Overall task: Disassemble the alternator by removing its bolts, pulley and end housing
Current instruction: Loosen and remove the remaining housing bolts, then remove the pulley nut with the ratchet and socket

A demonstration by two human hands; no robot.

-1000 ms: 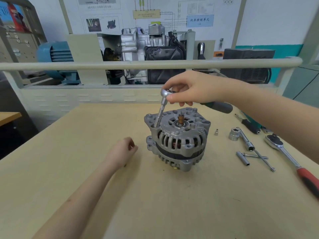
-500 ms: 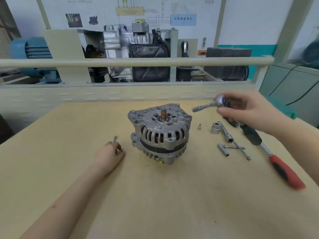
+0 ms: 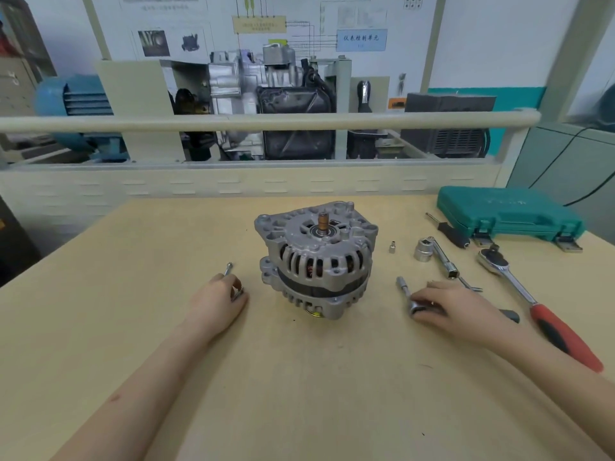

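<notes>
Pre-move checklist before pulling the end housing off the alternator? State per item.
1. Alternator standing on the table, shaft end up: ok.
2. Small ratchet off the housing, on the table under the right hand: ok.
3. Right hand free: not ok, it holds the ratchet.
4. Left hand free: not ok, it pinches a bolt.
5. All through bolts out: cannot tell.
6. Loose sockets apart from the alternator: ok.
</notes>
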